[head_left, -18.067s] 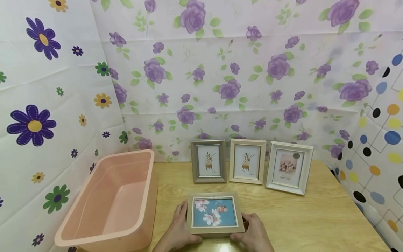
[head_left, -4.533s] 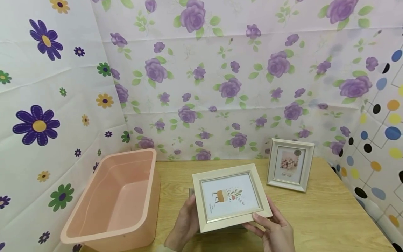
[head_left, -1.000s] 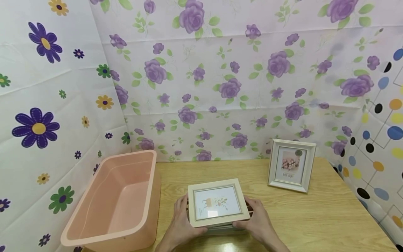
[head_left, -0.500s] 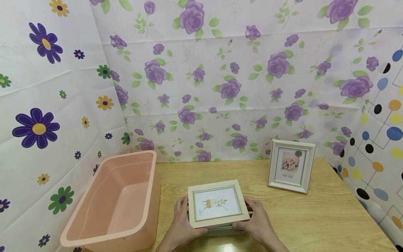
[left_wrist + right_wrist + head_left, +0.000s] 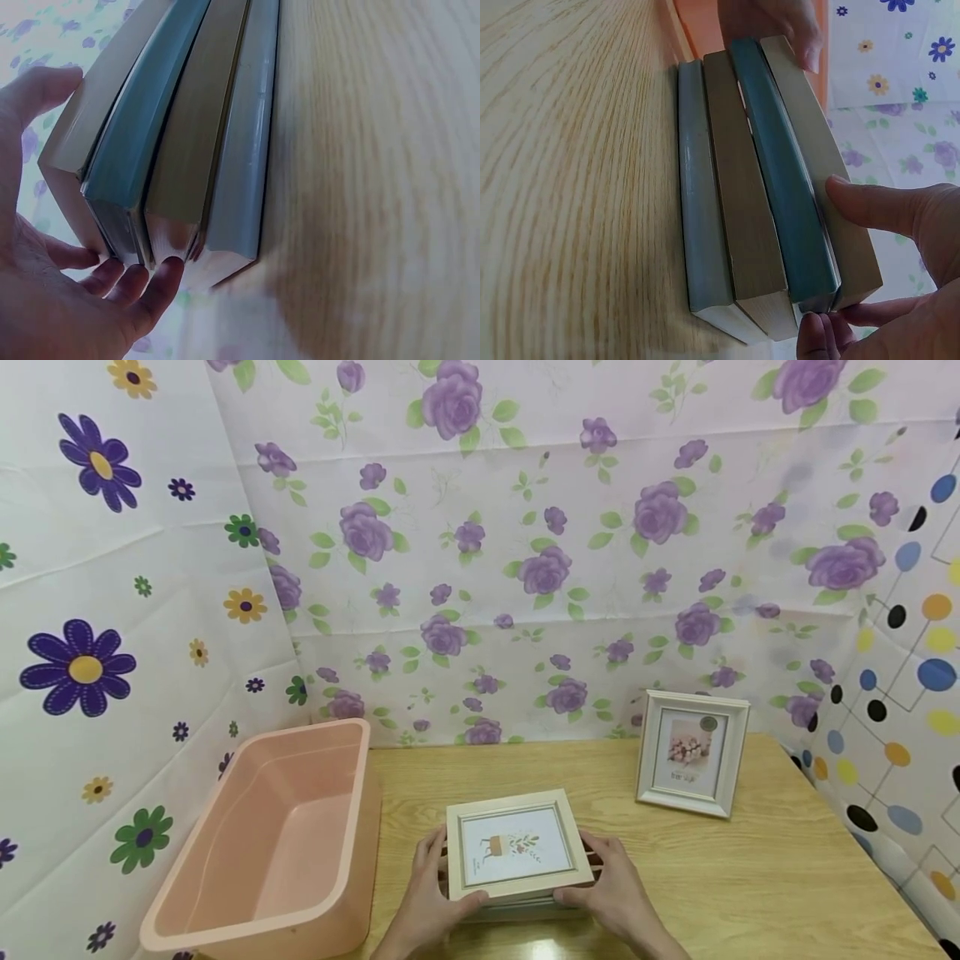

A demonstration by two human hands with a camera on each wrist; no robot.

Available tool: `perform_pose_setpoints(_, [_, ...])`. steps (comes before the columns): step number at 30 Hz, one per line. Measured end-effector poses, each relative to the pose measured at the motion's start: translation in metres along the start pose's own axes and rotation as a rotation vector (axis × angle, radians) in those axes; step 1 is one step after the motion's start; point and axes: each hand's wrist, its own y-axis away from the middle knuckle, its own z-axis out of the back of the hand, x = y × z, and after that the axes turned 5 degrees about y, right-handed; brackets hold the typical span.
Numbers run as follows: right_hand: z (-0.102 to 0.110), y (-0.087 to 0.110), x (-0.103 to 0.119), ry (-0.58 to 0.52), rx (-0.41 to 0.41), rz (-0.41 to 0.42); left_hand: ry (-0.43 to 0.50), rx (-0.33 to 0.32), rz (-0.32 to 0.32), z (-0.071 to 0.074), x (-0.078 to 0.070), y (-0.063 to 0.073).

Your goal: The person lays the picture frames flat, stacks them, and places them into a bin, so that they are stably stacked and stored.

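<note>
Could slide apart layer from layer if lifted or carried from here, prob. b/c of gripping the stack of frames (image 5: 774, 180) only by its ends, w/ smooth sides and edges not quite flush. Might leave the lowest frame (image 5: 249, 135) behind, or drop it first, b/c of showing no fingertip on or under it in either wrist view. Could also twist the top frame (image 5: 517, 845) askew if pressed harder at one end than the other, or chip a corner if tipped. Might bump the tub (image 5: 363, 860) if swung too far left.

Holding on from both ends, approx. half-curled: left hand (image 5: 432, 893) w/ thumb on near side of top frame and fingertips agst. left end, reaching down to the brown frame (image 5: 196, 112); right hand (image 5: 613, 893) w/ thumb likewise on near side, fingers round right end by the top layers.

Sits on the tabletop (image 5: 750, 893) at near middle, right of the tub, w/ the white frame (image 5: 693, 756) standing well apart, far right. Looks four layers thick, all laid flat: cream on top, then the teal frame (image 5: 142, 120), then brown, then pale grey-blue at the bottom. Shows on top a sketch of a plant in a legged pot, turned sideways w/ legs to left, on white paper w/ a thin darker inner border. Has plain, unpatterned sides, a bit shiny on teal.
</note>
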Motion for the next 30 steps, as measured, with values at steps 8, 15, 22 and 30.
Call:
perform_pose_setpoints(8, [0.007, 0.006, -0.006, -0.117, 0.048, -0.017, 0.090, -0.043, 0.000, -0.004, 0.005, 0.008])
perform_pose_setpoints(15, [0.028, 0.014, -0.024, -0.222, 0.100, -0.058, 0.126, -0.073, 0.024, -0.010, 0.007, 0.012])
perform_pose_setpoints(22, [0.058, 0.012, -0.043, -0.215, 0.016, -0.056, 0.191, -0.075, 0.037, -0.012, 0.008, 0.014])
perform_pose_setpoints(30, [0.121, -0.003, -0.060, -0.054, -0.154, 0.005, 0.240, -0.038, 0.032, -0.011, 0.011, 0.011])
